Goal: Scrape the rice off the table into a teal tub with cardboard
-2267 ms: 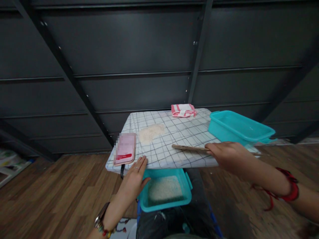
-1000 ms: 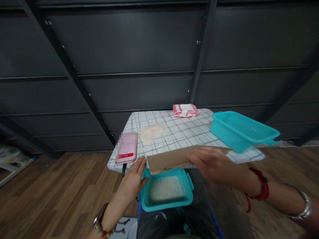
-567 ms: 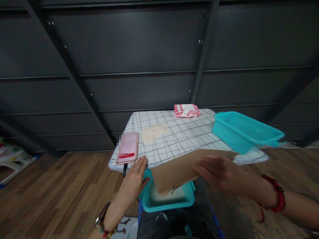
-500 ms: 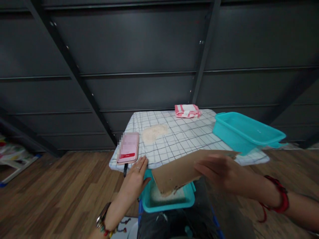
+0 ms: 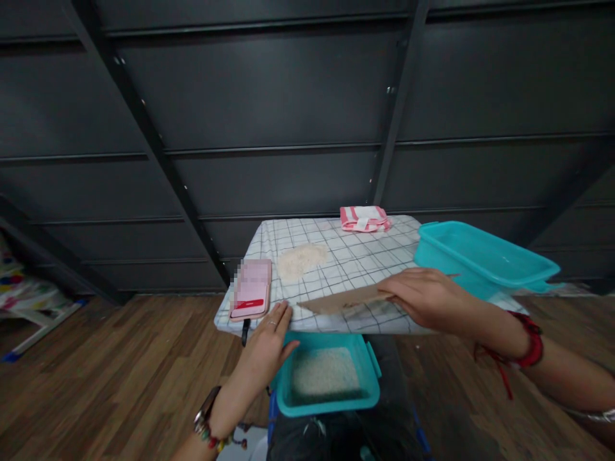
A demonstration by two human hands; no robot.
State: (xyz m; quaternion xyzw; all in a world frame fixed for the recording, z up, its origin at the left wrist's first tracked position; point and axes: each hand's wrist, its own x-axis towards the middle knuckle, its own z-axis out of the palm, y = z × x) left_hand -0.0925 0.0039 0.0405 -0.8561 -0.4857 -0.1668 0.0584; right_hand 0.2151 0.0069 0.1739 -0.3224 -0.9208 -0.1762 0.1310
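My right hand [image 5: 423,296] grips a flat piece of brown cardboard [image 5: 343,299] by its right end, holding it low over the front of the checked cloth [image 5: 346,266]. My left hand [image 5: 271,336] lies flat at the cloth's front left edge, its fingers stretched out. Just below that edge, on my lap, sits a turquoise tub [image 5: 331,406] with pale rice-like grains [image 5: 327,372] inside. A thin patch of the same pale grains [image 5: 300,261] is spread on the cloth, beyond my left hand.
A pink phone [image 5: 254,288] lies at the table's left, a dark cable at its lower end. Toward the back is a folded red-and-white cloth [image 5: 364,218]. A second turquoise tub [image 5: 485,256] stands at the right edge. A dark panelled wall [image 5: 288,89] rises behind the table.
The cardboard has gone from tilted over the lap tub up onto the front of the tablecloth, carried by my right hand. My left hand stays at the table edge.
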